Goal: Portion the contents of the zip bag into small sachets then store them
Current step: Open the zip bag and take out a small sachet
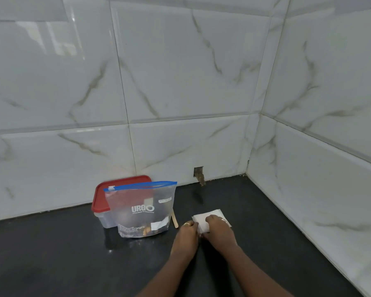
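Both hands are working at a small pile of white sachets (pixel 210 217) lying on the dark surface (pixel 73 254): the left hand (pixel 187 229) is pinching the pile's near-left edge, while the right hand (pixel 216 226) is pressing closed on top. The zip bag (pixel 141 209) is standing upright just left of the grip, apart from it, leaning against a red-lidded container (pixel 107 200).

Black glossy countertop (pixel 51 254) below marble-look tiles. Standing on it, left of the fingers (pixel 190 225): clear zip bag (pixel 140 211), red-lidded plastic container (pixel 104 207) behind, wooden stick (pixel 174 218) just beside. Under the fingertips: flat white sachets (pixel 210 213).
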Available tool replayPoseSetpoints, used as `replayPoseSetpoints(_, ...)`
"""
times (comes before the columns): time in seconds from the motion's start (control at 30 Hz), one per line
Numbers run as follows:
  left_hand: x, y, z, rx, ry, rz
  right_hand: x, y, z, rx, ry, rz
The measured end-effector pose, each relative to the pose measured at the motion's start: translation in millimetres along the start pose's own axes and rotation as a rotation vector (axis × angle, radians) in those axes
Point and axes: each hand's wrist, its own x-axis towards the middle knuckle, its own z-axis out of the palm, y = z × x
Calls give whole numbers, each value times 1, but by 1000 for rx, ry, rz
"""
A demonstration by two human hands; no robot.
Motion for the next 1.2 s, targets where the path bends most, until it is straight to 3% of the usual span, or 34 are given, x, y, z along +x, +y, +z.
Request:
replayPoseSetpoints(0.27, 13, 1, 11, 44, -53, -25, 17, 20, -4, -99, -91, -82)
replayPoseSetpoints(0.43, 13, 6, 12, 77, -61, -79, 26, 27, -14, 160, -97, 1)
replayPoseSetpoints(0.6, 15, 12, 10, 85, -37, -90, 27, 26, -25, 398, 73, 145)
replayPoseSetpoints(0.73, 17, 31, -2, -181, 16, -157, 22, 25, -46, 679, 266, 294)
replayPoseSetpoints(0.8, 20, 44, -13, -386, 16, -272, 18, 25, -57, 874, 325, 377)
replayPoseSetpoints(0.9, 19, 55, -26, -989, -141, -530, 8, 23, -67, 1200, 339, 463)
replayPoseSetpoints(0.97, 12, 63, -34, -1297, -242, -560, -3, 22, -71, 1295, 335, 478)
replayPoseSetpoints(1.1, -3, 70, -42, -1299, -160, -524, -25, 15, -68, 1278, 368, 535)
replayPoseSetpoints(1.2, -9, 68, -47, -1172, -89, -497, -45, 8, -66, 806, 494, 457)
